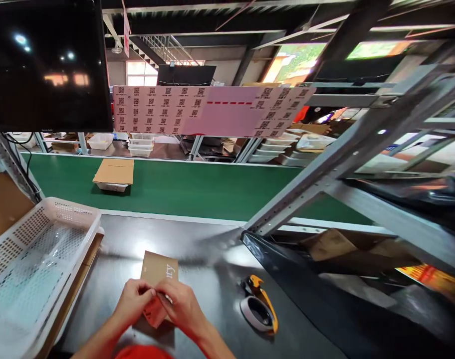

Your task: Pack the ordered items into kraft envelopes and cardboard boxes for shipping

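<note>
A brown cardboard piece [156, 268] with white lettering, perhaps a flat box or mailer, lies on the metal table at the front. Over its near part, a small pinkish-red packet [155, 312] with dark print is pinched at its top edge between both hands. My left hand [134, 300] is closed, thumb and finger on the packet's left side. From the right, my right hand [183, 302] is closed on the packet too, its fingertips almost meeting the left ones. The packet's top edge is partly hidden by my fingers.
A tape dispenser [260, 306] with an orange handle lies on the table to the right. White plastic basket [95, 219] stands at left on cardboard. Beyond the table runs a green conveyor [197, 187], carrying a cardboard-covered basket [113, 172]. A metal post [306, 192] slants up at right.
</note>
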`<action>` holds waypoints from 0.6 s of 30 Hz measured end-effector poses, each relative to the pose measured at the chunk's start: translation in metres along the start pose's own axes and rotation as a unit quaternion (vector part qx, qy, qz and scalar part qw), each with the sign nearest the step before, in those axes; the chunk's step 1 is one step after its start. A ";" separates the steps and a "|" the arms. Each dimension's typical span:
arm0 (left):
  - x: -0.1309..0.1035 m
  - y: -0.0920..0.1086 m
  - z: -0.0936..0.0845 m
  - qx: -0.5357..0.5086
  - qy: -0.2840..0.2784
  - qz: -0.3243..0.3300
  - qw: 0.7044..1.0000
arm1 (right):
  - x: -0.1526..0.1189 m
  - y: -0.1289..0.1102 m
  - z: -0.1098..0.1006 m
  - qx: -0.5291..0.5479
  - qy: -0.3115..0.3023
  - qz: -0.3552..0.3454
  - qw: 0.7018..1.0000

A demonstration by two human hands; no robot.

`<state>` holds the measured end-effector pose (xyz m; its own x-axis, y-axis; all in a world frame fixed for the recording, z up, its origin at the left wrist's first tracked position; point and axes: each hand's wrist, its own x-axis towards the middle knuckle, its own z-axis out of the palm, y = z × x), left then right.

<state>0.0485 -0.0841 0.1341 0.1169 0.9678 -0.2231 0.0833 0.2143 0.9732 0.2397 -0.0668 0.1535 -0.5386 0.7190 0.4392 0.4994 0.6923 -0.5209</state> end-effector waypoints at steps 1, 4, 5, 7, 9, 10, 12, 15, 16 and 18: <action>0.000 0.000 0.000 -0.007 -0.003 -0.006 1.000 | 0.000 0.000 0.001 -0.005 0.000 -0.001 1.000; 0.000 0.000 0.000 -0.020 -0.003 -0.016 1.000 | -0.001 0.000 0.002 -0.012 -0.002 -0.001 1.000; 0.000 0.000 0.000 -0.020 -0.001 -0.017 1.000 | -0.001 0.000 0.002 -0.013 -0.004 0.000 1.000; 0.000 0.001 0.001 -0.022 0.003 -0.019 1.000 | -0.001 0.001 0.002 -0.015 -0.005 0.004 1.000; -0.001 0.001 0.001 -0.031 0.000 -0.025 0.999 | -0.002 0.001 0.002 -0.017 -0.010 0.014 1.000; -0.001 0.001 0.002 -0.040 -0.003 -0.026 0.999 | -0.003 0.000 0.003 -0.017 -0.012 0.017 1.000; -0.003 -0.001 0.002 -0.062 -0.010 -0.036 0.997 | -0.006 0.001 0.007 -0.022 -0.010 0.017 1.000; -0.002 -0.007 0.004 -0.110 -0.025 -0.075 0.991 | -0.013 0.007 0.020 -0.047 0.009 0.007 0.999; -0.001 -0.009 0.004 -0.123 -0.032 -0.090 0.988 | -0.015 0.011 0.024 -0.058 0.012 0.007 0.998; 0.002 -0.013 0.005 -0.138 -0.038 -0.109 0.984 | -0.018 0.018 0.031 -0.060 -0.004 0.018 0.998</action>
<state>0.0524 -0.0854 0.1211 0.2011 0.8840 -0.4219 -0.1566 0.4542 0.8770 0.2381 -0.0691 0.1134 -0.5241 0.7438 0.4148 0.5968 0.6682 -0.4443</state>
